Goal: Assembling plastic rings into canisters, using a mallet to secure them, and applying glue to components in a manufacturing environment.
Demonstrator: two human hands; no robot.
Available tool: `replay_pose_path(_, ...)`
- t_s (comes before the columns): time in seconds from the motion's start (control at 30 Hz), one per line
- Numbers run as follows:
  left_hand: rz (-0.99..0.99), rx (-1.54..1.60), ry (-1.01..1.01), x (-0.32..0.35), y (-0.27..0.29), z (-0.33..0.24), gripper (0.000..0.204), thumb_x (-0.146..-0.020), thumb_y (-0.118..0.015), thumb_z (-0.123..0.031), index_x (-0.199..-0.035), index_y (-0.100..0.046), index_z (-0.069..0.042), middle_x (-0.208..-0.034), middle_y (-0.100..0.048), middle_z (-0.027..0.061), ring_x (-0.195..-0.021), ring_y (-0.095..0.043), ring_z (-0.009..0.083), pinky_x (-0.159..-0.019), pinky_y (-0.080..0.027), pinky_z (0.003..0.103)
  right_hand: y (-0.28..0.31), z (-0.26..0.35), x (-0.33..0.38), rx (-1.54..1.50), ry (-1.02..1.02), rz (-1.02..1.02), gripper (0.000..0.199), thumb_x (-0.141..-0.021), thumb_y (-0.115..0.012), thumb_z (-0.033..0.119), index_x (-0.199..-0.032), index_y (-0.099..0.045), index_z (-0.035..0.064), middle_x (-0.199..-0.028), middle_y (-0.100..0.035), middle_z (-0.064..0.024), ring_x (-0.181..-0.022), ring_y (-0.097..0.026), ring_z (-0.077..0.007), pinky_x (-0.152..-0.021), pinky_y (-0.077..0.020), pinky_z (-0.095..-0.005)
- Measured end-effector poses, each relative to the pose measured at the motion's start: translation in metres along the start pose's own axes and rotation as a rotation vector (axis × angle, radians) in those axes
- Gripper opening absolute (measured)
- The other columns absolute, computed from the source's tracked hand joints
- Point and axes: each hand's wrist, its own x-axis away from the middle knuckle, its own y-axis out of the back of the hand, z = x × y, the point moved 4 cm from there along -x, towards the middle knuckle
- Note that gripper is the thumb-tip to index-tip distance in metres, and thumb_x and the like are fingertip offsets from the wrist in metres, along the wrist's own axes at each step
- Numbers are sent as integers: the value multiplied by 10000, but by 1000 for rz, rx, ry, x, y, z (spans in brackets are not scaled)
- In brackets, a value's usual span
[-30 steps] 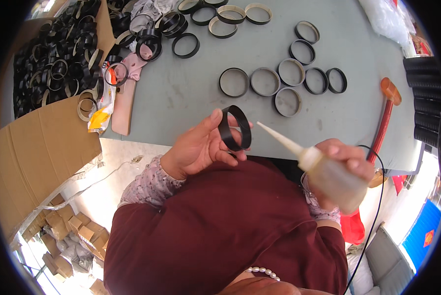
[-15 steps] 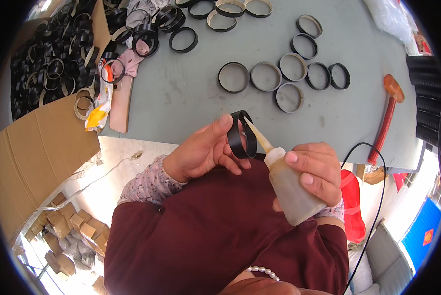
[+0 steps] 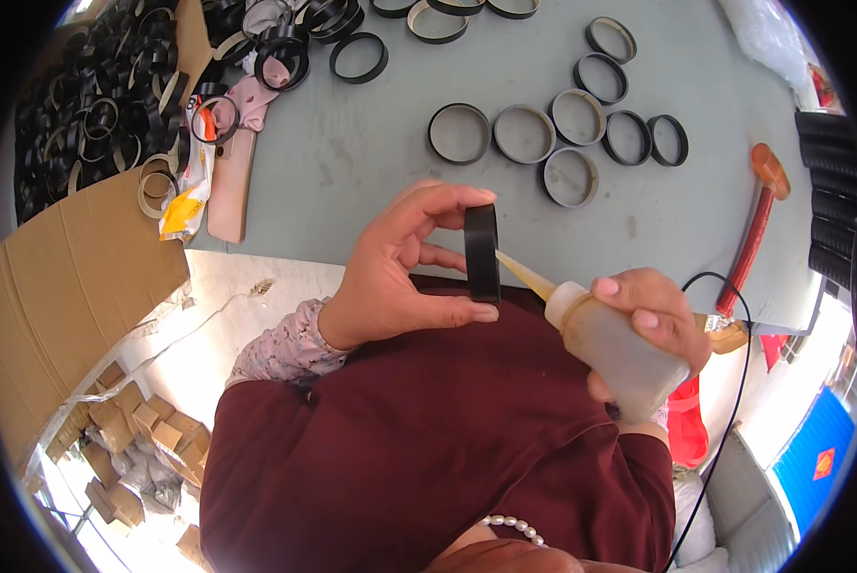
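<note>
Between the thumb and fingertips of my left hand (image 3: 390, 263) a black ring (image 3: 483, 253) is pinched by its top and bottom, turned edge-on. My right hand (image 3: 659, 320) grips a translucent squeeze bottle (image 3: 624, 358), tilted so that its long yellowish nozzle points up and left. The nozzle's tip is at the ring's right side; whether it touches the ring I cannot tell. Several more rings, black or grey, lie on the table beyond my hands, among them a black ring (image 3: 459, 134) and a grey ring (image 3: 524, 134).
The grey-green table (image 3: 352, 162) carries a red-handled hammer (image 3: 758, 224) at the right and a pink phone (image 3: 230, 191) at the left. A cardboard box (image 3: 84, 258) heaped with black rings stands far left. A black cable (image 3: 745, 382) hangs at the right.
My left hand has turned the black ring edge-on and now spans it top to bottom. The bottle has moved right and tilted further over in my right hand.
</note>
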Motion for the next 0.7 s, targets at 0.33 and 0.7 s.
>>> replay_pose_path(0.33, 59, -610, -479, -5, -7, -14, 570, -680, -851, 70, -1195, -649, -68, -1338, -450, 142, -1193, -583, 283, -952, -587, 359, 15, -28, 4, -34, -408, -435, 705, -799, -770, 532, -1129, -443, 2, -894, -608, -169, -826, -711, -331, -605, -582, -379)
replay_pose_path(0.7, 147, -705, -764, -6, -9, -12, 509, -714, -811, 83, -1174, -672, -86, -1331, -465, 157, -1213, -566, 319, -963, -577, 408, -5, -76, 12, -907, -993, -576, 433, -988, -577, 438, -1079, -571, 15, -948, -693, -214, -485, -586, -155, -381, -448, -228)
